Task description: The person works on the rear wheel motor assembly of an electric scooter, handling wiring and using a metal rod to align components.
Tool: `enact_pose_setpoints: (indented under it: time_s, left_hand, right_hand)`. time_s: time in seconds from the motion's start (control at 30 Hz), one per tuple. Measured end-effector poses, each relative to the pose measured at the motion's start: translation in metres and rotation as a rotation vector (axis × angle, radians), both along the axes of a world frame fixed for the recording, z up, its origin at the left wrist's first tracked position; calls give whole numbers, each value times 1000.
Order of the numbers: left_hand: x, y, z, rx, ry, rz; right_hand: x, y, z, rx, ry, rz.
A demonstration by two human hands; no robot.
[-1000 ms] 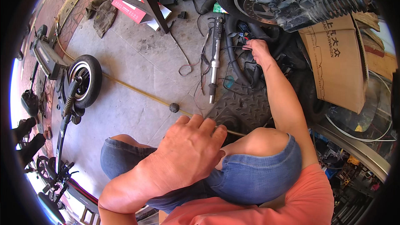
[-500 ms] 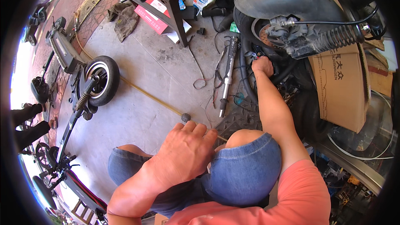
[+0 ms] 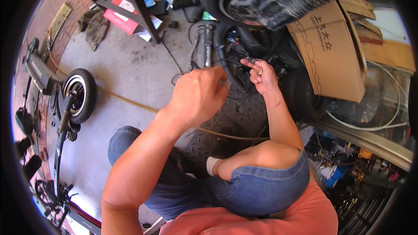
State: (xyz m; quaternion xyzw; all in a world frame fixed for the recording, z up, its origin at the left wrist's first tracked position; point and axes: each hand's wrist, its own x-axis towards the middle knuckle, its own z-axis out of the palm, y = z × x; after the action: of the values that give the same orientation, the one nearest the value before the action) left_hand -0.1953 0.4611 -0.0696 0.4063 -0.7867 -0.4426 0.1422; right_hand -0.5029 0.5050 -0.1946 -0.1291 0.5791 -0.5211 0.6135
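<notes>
Between hands: thin dark cable point(image 3: 230, 63) is being run from the right hand toward the left hand, over the black tyre point(image 3: 226, 56).
Left hand point(image 3: 198, 95): is being held raised, fingers curled inward; back of hand is facing the camera, so what is pinched cannot be told. A cable end seems to be reached by it, not sure.
Right hand point(image 3: 261, 76): is being held closed on a small metal cable end point(image 3: 252, 61), pinched between thumb and fingers.
Beyond right hand: scooter rear wheel and motor parts point(image 3: 270, 4) are being worked at; cardboard box point(image 3: 331, 48) is leaning just right of it.
Beyond left hand: long grey shock tube point(image 3: 208, 45) is lying on the concrete floor point(image 3: 126, 65).
Far left of left hand: small kick scooter point(image 3: 69, 100) is lying on its side, well apart.
Under arms: ribbed black mat point(image 3: 235, 122) is being knelt beside; a thin tan cord point(image 3: 130, 102) is running across floor.
Progress: judged mid-way; cable is being handled loose, not yet seen fixed to anything. Wheel area is being left open, parts scattered, so refitting is judged left.
</notes>
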Motion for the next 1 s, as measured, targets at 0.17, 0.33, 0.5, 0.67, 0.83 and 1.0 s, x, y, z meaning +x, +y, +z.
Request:
enact_pose_setpoints:
  time_s: [0.17,0.33,0.5,0.67,0.83,1.0]
  left_hand:
    - [-69,14,-1,38,252,14]
    - [-104,31,12,20,407,-58]
    - [-111,39,14,-2,500,-83]
    - [-95,33,18,-99,553,-27]
    - [-80,25,16,91,491,34]
    - [-68,28,29,218,502,11]
  right_hand:
    - [8,53,66,-145,-319,25]
    - [11,82,103,-258,-246,37]
    - [18,90,121,-277,-191,11]
    - [27,85,112,-207,-105,62]
    - [-14,99,79,238,1189,786]
    - [-23,55,171,120,791,761]
